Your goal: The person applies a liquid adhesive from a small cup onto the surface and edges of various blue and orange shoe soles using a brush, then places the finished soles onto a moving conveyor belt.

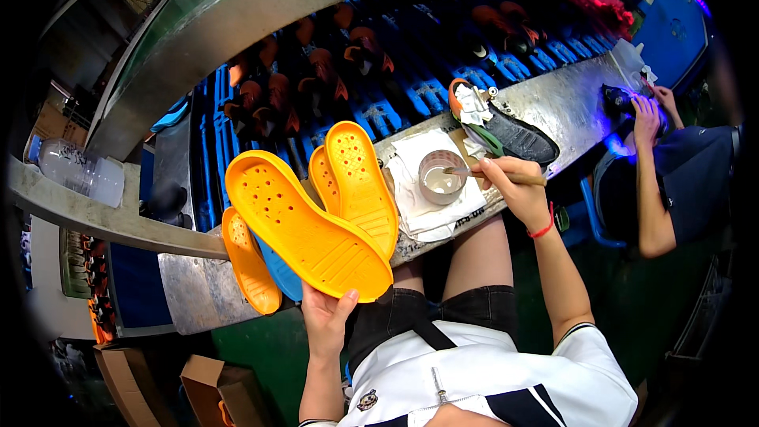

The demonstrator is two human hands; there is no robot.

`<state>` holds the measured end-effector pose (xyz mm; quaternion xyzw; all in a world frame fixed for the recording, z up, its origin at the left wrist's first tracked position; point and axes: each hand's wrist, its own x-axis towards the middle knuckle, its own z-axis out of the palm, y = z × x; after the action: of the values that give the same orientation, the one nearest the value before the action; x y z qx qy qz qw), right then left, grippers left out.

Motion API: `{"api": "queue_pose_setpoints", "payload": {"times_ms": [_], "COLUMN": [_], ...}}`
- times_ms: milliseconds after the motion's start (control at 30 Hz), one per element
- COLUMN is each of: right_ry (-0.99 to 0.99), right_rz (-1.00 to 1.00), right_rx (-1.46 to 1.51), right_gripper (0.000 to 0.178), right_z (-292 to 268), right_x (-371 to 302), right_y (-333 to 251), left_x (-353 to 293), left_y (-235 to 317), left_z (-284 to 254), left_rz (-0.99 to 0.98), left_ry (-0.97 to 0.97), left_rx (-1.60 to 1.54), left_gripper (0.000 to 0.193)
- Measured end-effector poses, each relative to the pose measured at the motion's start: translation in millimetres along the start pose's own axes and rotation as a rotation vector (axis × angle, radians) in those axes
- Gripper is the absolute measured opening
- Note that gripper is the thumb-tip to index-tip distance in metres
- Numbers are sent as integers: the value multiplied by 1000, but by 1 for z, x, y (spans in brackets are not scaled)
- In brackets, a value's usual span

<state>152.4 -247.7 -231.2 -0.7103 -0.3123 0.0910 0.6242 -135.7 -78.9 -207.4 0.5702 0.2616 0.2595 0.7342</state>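
My left hand [324, 323] grips the heel end of a large yellow shoe sole [304, 225], its holed, ridged face turned up. More yellow soles [357, 170] lie behind and beside it on the bench, and part of a blue sole [278, 269] shows beneath. In my right hand [515, 194] is a wooden-handled brush [526, 179], held between closed fingers. Its tip reaches into a clear cup [439, 182] of whitish liquid. White cloth or paper [427, 221] lies under the cup. Right of it rests a dark shoe [514, 130] with white paper stuffed inside.
Ahead runs a rack or conveyor of blue bars [387, 115] carrying several dark and orange shoes [320, 67]. A metal frame [261, 0] arches over it. At the right, another person's hands [647, 115] work at the metal bench [573, 111]. Cardboard boxes [202, 372] stand at lower left.
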Motion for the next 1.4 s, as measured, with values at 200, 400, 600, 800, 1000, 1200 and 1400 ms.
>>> {"api": "queue_pose_setpoints", "payload": {"times_ms": [200, 400, 600, 800, 1000, 1200, 1400], "right_ry": [-72, -111, -78, -28, 1, -29, -11], "right_rz": [67, 104, 65, 31, 79, 95, 30], "right_rx": [34, -98, -36, 87, 115, 44, 173], "right_gripper": [17, 19, 17, 15, 17, 23, 23], "right_z": [15, 17, 10, 1, -5, -6, -9], "right_x": [9, 12, 10, 4, 5, 0, 17], "right_y": [13, 22, 5, -2, 6, 11, 20], "left_x": [-1, 5, 16, 27, 44, 31, 16], "left_y": [0, -2, -6, -5, -5, 0, 16], "left_z": [-2, 4, 8, 17, 22, 21, 12], "left_rz": [1, 10, -33, -23, 17, 13, 18], "left_ry": [-6, 2, -37, -66, -99, 15, 9], "left_rx": [10, 19, -5, -59, -26, -20, 24], "left_gripper": [67, 64, 68, 67, 65, 64, 57]}}
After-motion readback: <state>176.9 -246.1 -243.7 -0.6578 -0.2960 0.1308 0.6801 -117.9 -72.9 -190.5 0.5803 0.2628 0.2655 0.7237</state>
